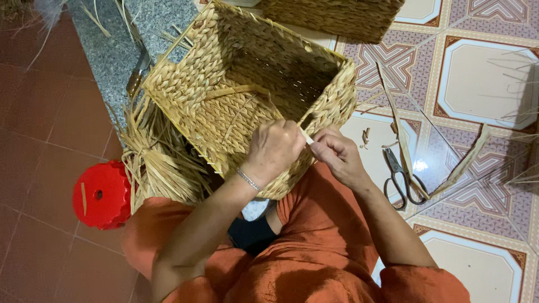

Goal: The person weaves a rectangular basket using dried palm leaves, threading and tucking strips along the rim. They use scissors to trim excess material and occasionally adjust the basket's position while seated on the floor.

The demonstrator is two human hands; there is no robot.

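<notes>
1. Head view: a square woven basket [247, 95] made of dried straw sits tipped on the person's lap, with its open side facing up and toward the camera.
2. The left hand [273, 148] is curled shut on the near rim of the basket, and a thin bracelet is on its wrist.
3. The right hand [339, 154] is just beside the left one. Its fingers pinch a pale straw strip [306, 136] that runs between the two hands at the basket rim.
4. The person wears orange clothes [314, 252].
5. A bunch of loose dry straw [157, 154] lies under the left side of the basket, on the person's knee.
6. A red plastic stool [101, 194] stands on the floor near that bunch.
7. Black scissors [401, 182] lie on the patterned tile floor [483, 78], to the right of the right hand.
8. Long straw pieces lie across the tiles near the scissors.
9. A second woven basket [337, 17] sits at the top edge, only partly seen.
</notes>
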